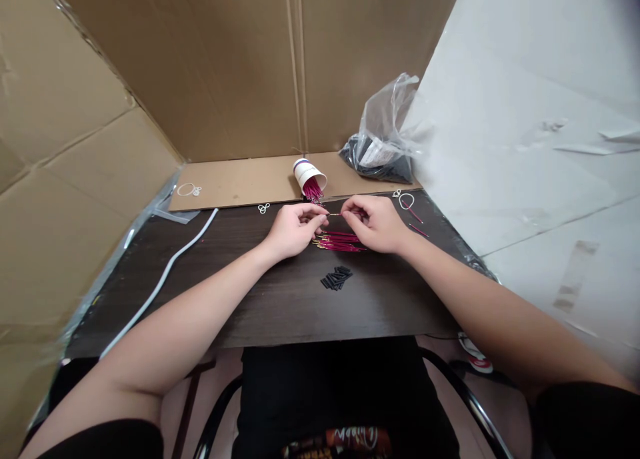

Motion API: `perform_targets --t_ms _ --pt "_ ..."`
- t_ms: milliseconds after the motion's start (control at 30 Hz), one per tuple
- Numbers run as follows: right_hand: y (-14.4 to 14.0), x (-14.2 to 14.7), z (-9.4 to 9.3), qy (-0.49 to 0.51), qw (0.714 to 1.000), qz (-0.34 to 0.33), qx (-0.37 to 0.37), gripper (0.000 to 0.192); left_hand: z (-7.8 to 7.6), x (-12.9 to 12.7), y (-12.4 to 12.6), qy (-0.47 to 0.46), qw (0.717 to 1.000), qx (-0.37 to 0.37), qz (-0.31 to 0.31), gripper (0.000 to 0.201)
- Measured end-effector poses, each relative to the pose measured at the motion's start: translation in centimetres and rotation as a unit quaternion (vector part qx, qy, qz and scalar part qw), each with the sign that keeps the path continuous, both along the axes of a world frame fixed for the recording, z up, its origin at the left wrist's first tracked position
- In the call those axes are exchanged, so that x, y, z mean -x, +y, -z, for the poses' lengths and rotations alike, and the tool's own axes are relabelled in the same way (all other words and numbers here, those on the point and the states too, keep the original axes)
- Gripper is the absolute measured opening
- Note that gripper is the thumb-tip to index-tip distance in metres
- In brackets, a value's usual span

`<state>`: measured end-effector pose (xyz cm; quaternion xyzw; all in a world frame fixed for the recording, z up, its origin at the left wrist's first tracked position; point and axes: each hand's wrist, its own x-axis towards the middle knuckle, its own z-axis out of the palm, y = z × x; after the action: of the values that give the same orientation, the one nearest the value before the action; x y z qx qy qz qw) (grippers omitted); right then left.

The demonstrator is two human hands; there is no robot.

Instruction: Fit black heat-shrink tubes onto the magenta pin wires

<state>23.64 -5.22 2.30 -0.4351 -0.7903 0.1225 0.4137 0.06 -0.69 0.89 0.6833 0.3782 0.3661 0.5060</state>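
I pinch one thin magenta wire [336,214] level between my left hand [293,229] and my right hand [379,224]. Beneath it a loose bundle of magenta wires [340,242] lies flat on the dark table.

Left hand [293,229]: bare, no glove, no ring or watch in sight. Right hand [380,224]: same, bare, nothing on wrist. Behind each hand, forearm runs uncovered to elbow. Further back, short black sleeves at upper arms. Between arms, black clothing over lap, strip of orange-and-white print at lower edge.
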Motion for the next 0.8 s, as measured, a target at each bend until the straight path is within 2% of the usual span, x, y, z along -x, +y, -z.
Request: perform_targets --t_ms 333,533,800 --pt "0.1 -0.17 0.08 -0.011 1.0 -0.013 -0.016 0.012 -0.12 0.09 -0.14 0.012 0.999 -0.038 0.01 0.015" --pt "0.27 -0.33 0.25 -0.023 0.999 -0.018 -0.015 0.012 -0.06 0.21 -0.21 0.048 0.993 -0.104 0.013 0.016" --pt "0.0 -0.02 0.22 -0.043 0.998 -0.038 -0.022 0.013 -0.27 0.11 -0.68 0.06 0.993 -0.104 0.018 0.019"
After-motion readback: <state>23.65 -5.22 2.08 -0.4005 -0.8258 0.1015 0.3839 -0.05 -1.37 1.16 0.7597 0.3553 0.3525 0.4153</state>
